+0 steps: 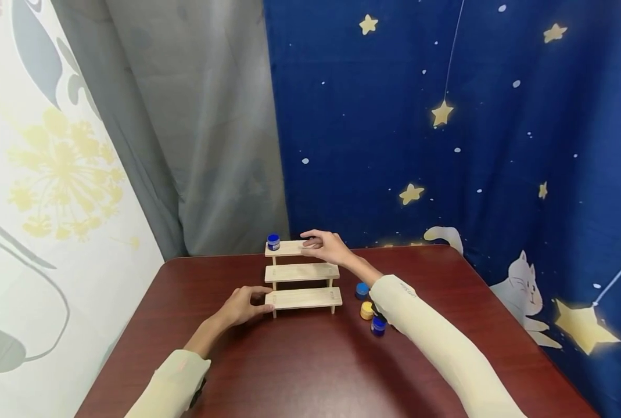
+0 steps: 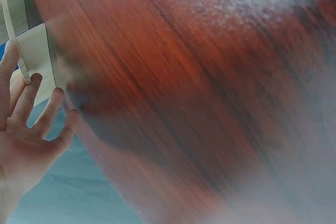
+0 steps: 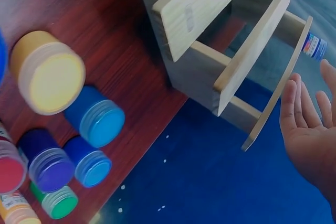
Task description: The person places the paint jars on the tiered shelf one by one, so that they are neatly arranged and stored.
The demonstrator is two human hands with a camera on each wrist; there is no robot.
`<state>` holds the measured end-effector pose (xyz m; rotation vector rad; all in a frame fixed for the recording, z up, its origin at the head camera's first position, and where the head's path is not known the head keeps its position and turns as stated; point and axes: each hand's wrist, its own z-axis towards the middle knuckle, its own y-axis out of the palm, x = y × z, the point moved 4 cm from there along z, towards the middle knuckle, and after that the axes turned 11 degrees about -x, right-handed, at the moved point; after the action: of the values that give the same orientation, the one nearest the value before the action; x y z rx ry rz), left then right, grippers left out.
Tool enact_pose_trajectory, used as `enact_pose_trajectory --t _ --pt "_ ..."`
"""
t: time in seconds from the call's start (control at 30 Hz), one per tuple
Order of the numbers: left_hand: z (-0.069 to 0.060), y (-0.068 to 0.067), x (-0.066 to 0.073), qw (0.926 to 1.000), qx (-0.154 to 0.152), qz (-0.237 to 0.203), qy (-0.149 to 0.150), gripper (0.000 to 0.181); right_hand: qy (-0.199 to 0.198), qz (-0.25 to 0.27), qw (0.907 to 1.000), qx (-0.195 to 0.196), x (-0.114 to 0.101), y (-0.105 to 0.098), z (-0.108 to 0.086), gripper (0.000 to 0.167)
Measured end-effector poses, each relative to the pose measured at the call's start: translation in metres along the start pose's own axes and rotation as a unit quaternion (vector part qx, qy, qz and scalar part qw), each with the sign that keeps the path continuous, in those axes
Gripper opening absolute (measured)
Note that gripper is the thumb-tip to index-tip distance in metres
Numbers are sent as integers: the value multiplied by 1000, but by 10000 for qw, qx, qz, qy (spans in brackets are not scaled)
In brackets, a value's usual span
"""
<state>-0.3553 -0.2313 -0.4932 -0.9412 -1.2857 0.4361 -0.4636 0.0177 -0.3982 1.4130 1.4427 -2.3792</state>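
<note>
A pale wooden three-step stand (image 1: 302, 298) is on the table. At the left end of its lowest step, my left hand (image 1: 243, 306) grips the board between thumb and fingers. In the left wrist view, the fingers (image 2: 48, 113) of that hand spread at the board's end. Above the right part of the top step is my right hand (image 1: 328, 248), its fingers loosely bent. The right wrist view shows this hand (image 3: 310, 124) with nothing in it. A dark blue paint jar (image 1: 273, 242) sits on the top step's left end, apart from the right hand.
Right of the stand are a blue jar (image 1: 362, 291), a yellow jar (image 1: 366, 310) and a dark blue jar (image 1: 378, 325), partly under the right sleeve. The right wrist view also shows red (image 3: 10, 169) and green jars (image 3: 59, 202). Curtains (image 1: 226, 145) hang behind the dark red table (image 1: 300, 371).
</note>
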Motion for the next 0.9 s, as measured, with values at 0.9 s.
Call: enact_pose_trajectory --t 0.9 --pt "1 -1 2 9999 -14 -34 122 47 -49 155 9998 70 19 -30 -69 49"
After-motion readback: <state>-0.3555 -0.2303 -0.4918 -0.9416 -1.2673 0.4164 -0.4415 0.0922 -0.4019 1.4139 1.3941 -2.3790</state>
